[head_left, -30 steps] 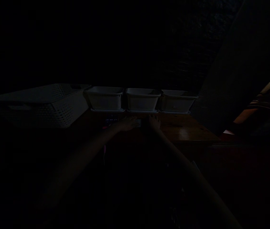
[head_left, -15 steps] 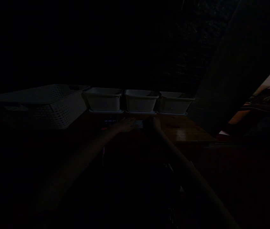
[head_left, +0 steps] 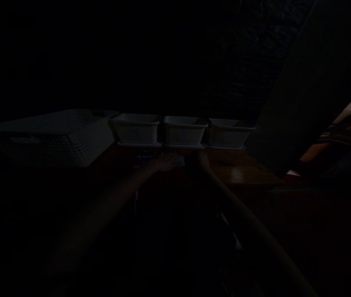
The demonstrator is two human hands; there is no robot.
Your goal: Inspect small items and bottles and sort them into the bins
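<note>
Very dark scene, so detail is limited. Nearest: both bare forearms reach forward, hiding part of what is below them. A thin pink strip hangs beside the left forearm, at the near side of the glossy brown wooden surface.

Left hand: grip open, fingers extended, palm down, fingertips at the left edge of a small pale flat piece. The piece lies on the surface between the hands. Right hand: fingers look bent, just right of a black patch beside the piece; can't tell if its grip is closed on anything. Dark display with lit digits sits left of the left hand, partly blocked by that arm.

Behind the hands: three white rectangular plastic bins in a row, pale flat bases under them. They block straight ahead. Large white perforated plastic basket closes off the left. Far right: dark ribbed panel, slanted.
</note>
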